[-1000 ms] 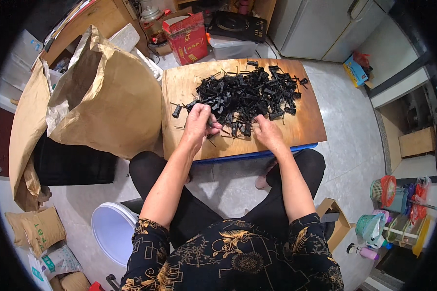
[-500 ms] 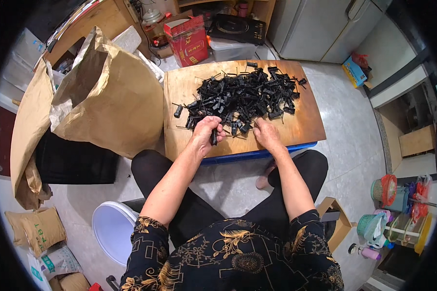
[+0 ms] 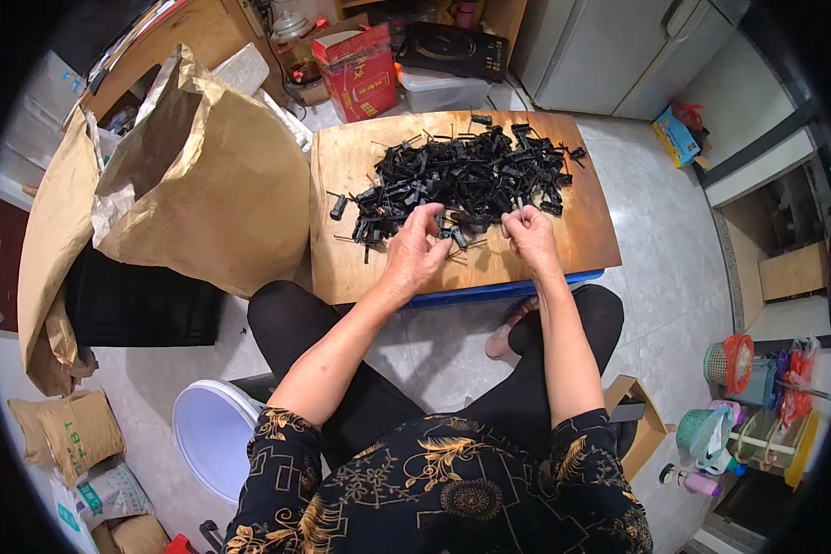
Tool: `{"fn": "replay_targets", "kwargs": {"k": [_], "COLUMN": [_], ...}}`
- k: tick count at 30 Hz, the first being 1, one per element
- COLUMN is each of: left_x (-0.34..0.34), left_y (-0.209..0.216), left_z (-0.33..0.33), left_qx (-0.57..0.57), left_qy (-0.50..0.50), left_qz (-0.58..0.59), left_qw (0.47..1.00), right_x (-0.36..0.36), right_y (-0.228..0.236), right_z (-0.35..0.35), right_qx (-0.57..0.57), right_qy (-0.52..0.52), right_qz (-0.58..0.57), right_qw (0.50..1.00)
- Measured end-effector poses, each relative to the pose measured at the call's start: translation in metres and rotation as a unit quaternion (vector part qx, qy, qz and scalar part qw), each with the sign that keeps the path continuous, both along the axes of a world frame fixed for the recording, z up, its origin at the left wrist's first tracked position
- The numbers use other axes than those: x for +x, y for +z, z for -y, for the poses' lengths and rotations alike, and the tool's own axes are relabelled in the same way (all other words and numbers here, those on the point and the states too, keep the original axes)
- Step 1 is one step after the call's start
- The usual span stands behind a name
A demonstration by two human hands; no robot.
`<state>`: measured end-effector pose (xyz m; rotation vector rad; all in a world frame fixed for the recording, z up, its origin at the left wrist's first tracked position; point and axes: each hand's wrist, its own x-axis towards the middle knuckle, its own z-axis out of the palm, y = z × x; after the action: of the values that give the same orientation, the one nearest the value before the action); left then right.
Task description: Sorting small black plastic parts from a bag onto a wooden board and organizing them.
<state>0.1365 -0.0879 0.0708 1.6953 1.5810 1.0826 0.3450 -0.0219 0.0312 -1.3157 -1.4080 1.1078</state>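
Note:
A wide heap of small black plastic parts [image 3: 471, 171], several with thin stems, lies on a wooden board [image 3: 351, 268]. My left hand [image 3: 417, 249] is at the heap's near edge, thumb and fingers apart, and I see nothing held in it. Just beyond its fingertips lies a loose black part [image 3: 455, 237]. To the right, my right hand [image 3: 532, 238] is closed in a pinch over the near right side of the heap. What its fingertips hold is too small to make out.
The board rests on something blue [image 3: 499, 288]. On the left stands a large open brown paper sack [image 3: 222, 175]; a white bucket [image 3: 217, 439] is on the floor below it. Behind the board are a red box [image 3: 358, 78] and a black hotplate [image 3: 452, 54].
My left hand has opened, and the black part that was in it no longer shows there; it moved slightly right and farther away. My right hand moved right and a little away, still pinched.

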Motion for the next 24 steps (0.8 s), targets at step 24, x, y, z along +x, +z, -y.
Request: {"fn": "replay_targets", "kwargs": {"k": [24], "left_x": [-0.006], "left_y": [-0.001], "left_z": [-0.001], "left_qx": [0.088], "left_qy": [-0.043], "left_qz": [-0.140], "left_qw": [0.985], "right_x": [-0.068], "right_y": [0.032], "right_z": [0.038], "right_qx": [-0.160], "right_qy": [0.142], "right_qz": [-0.215], "right_qw": [0.953]}}
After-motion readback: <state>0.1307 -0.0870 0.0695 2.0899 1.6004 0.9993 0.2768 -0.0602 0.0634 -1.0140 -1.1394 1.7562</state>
